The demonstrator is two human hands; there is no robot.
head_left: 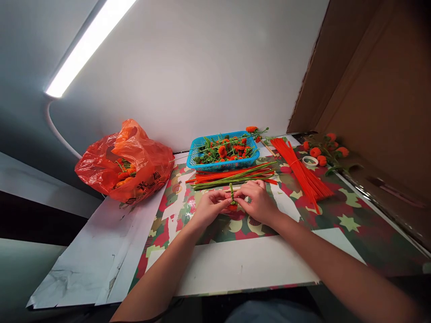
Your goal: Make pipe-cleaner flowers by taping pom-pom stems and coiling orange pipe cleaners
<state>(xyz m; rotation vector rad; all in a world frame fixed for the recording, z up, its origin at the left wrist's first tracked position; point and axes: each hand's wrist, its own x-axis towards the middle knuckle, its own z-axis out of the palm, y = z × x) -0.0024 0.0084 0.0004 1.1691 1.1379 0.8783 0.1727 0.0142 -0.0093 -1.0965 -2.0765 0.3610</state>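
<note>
Near the middle of the table, my left hand [211, 207] and my right hand [257, 202] meet around a small pipe-cleaner flower [233, 206]. Its orange head points down and its green fuzzy stem stands up between my fingers. Both hands pinch it at the green part, one from each side. Just beyond the hands lie red and green fuzzy stems [235, 176] in a loose row. Behind those, a blue basket [222, 167] holds many orange flowers and green pieces.
An orange plastic bag [148, 157] with flowers inside stands at the left. Right of the basket lie a bundle of red stems [301, 172], a tape roll [310, 161] and finished flowers [322, 160]. A lit lamp [89, 47] hangs upper left; cardboard [377, 103] borders the right.
</note>
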